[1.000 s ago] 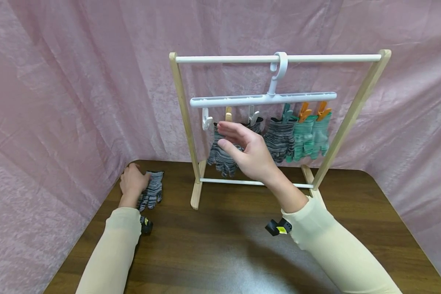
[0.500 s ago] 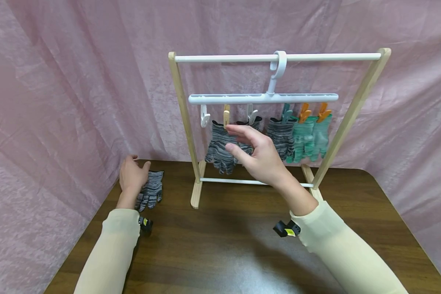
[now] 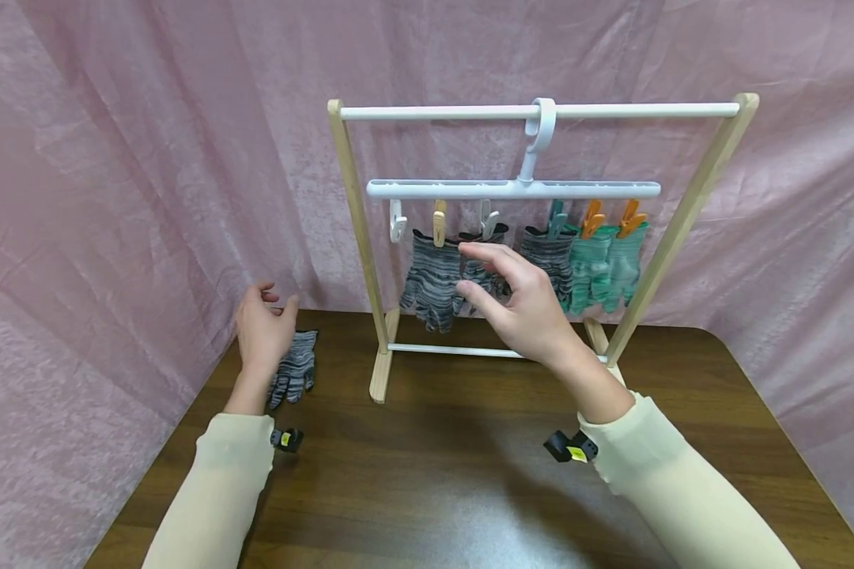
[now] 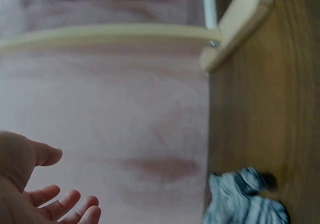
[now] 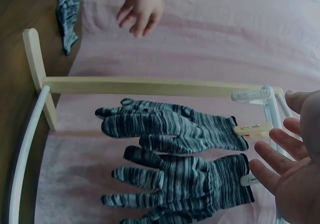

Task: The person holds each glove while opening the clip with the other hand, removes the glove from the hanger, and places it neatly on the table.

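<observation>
We saw the loose striped glove (image 3: 298, 365) lying on the table (image 3: 413, 498) near its left back edge, cuff away from us. The left hand (image 3: 266, 332) was nearest it; in the right wrist view the two were clearly apart. Its thumb stood off from loosely bent fingers, which pinched nothing. The right hand (image 3: 527, 300) hovered before the hanging row, fingers slightly spread and thumb apart, likewise gripping nothing; its raised pose seemed to keep it level with the clips.

Beyond it, a hanging striped glove (image 3: 430, 273) was clipped at the cuff by a tan clip (image 3: 439, 224), presumably so its fingers could fall free. A white clip (image 3: 397, 223) dangled just left. Green gloves (image 3: 589, 273) hung at the right under orange clips (image 3: 632, 218). The hanger (image 3: 434, 190) hooked over the wooden rack (image 3: 672, 229), apparently to hold everything above the tabletop.
</observation>
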A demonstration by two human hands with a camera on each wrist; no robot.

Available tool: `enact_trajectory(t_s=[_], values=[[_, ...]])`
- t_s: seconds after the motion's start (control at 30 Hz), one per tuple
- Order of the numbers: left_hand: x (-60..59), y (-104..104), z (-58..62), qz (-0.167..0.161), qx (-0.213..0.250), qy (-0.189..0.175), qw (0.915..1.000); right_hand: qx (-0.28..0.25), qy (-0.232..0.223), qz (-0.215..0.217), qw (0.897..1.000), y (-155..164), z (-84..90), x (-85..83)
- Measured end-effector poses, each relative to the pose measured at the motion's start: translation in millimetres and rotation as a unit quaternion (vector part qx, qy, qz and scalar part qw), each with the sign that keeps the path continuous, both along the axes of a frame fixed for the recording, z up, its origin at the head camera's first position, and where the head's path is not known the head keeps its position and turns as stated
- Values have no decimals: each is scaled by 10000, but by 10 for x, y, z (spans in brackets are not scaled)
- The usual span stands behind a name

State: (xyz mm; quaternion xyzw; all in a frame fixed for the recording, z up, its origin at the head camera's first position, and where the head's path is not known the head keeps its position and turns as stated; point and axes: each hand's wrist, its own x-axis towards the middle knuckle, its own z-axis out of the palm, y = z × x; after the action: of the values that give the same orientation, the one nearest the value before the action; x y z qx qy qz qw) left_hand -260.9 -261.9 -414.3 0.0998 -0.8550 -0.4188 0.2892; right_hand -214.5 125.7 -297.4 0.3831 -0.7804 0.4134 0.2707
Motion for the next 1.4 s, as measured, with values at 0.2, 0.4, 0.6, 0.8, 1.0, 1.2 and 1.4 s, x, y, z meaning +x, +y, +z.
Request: enact_trajectory(t_s=[0.2,0.4,0.6,0.8,1.0,1.2,1.4], values=[[92,197,153,-346,186,579,9975,63,61,-163,9998,69,-15,26],[192,393,261,-782,419,799,9928,82,139,-317,9994,131,-54,9],[281,600,344,-1203,486,996,9865,90,157,-432,9989,202,-92,-8],[332,825,435,-1782,714,1263,9732,163,171,-529,9983,256,-110,-24],[322,1039,506,-2712,891,1299,9495,219,133,-608,9978,305,-137,-43],[276,1206,546,-3144,904,1281,9363,231,187,-633,9975,332,-154,-53],[204,1355,567,-3390,939,1168,9288,242,183,-642,9975,338,-156,-75]])
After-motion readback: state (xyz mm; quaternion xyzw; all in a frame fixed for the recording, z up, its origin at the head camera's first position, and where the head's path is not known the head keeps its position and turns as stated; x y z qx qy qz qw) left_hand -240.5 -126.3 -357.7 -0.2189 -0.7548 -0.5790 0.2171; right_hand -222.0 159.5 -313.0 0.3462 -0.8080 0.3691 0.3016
